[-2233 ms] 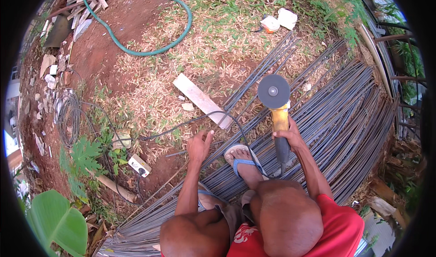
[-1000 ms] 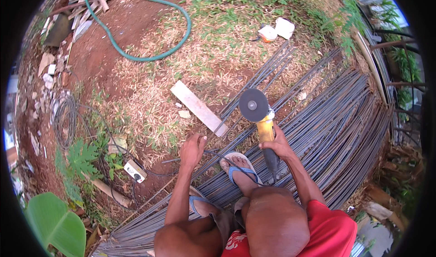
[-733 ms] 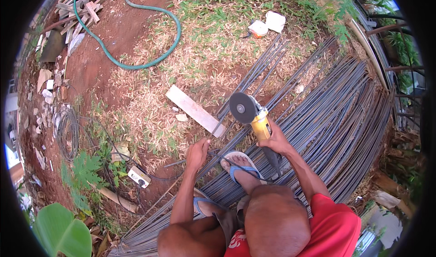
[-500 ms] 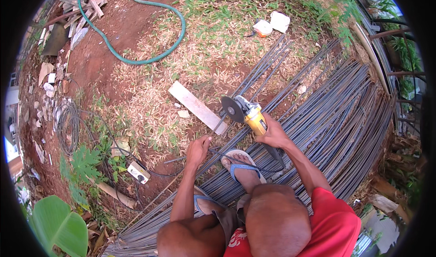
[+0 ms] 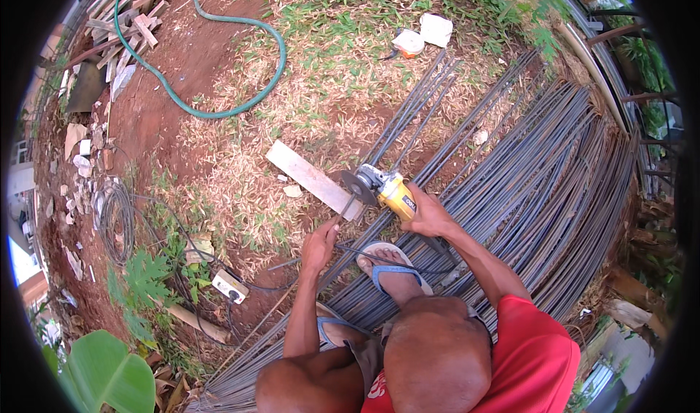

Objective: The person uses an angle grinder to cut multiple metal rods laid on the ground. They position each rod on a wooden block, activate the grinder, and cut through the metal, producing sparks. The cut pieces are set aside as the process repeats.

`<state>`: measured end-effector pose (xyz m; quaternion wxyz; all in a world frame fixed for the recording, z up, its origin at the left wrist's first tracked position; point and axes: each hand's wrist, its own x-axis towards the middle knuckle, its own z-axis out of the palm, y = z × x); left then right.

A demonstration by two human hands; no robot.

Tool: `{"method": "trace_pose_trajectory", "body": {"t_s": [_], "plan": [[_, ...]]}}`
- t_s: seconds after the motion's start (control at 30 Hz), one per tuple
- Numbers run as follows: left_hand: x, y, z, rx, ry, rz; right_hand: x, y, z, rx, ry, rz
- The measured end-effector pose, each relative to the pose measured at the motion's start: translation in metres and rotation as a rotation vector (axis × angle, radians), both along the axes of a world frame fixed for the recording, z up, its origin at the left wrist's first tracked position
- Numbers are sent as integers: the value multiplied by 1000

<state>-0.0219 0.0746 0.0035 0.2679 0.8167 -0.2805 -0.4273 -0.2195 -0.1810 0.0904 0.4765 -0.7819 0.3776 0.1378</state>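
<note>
My right hand (image 5: 429,214) is wrapped round the yellow body of an angle grinder (image 5: 396,196). Its dark cutting disc (image 5: 351,184) stands at the thin steel rod (image 5: 347,209), over the near end of a wooden board (image 5: 310,174). Whether the disc touches the rod I cannot make out. My left hand (image 5: 319,246) is closed on the rod, just nearer to me than the board. From the grinder's rear a black cord (image 5: 364,253) runs left past my sandalled foot (image 5: 390,263), which rests on the steel rods.
Long steel rods (image 5: 539,172) lie in a thick spread under and right of me. To the left are a white socket block (image 5: 230,287) and coiled wire (image 5: 117,223). A green hose (image 5: 281,55), a wood pile (image 5: 131,26) and an orange-and-white object (image 5: 408,43) lie farther off.
The grinder has come left and slightly down in my right hand, bringing its disc to the rod above the board's near end. My left hand keeps its grip on the rod.
</note>
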Motion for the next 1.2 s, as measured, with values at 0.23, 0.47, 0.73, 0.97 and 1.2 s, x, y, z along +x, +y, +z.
{"method": "trace_pose_trajectory", "body": {"t_s": [0.23, 0.47, 0.73, 0.97, 1.2], "plan": [[1, 3, 4, -28, -31, 26, 14, -5, 0, 5, 89, 31], [3, 8, 7, 32, -9, 56, 17, -5, 0, -50, 128, 54], [1, -6, 6, -4, 92, 63, 5, -10, 5, -48, 62, 83], [8, 1, 3, 11, 116, 54, 3, -5, -1, -18, 13, 47], [10, 3, -2, -21, 136, 58, 3, -9, 0, 7, 0, 41]]}}
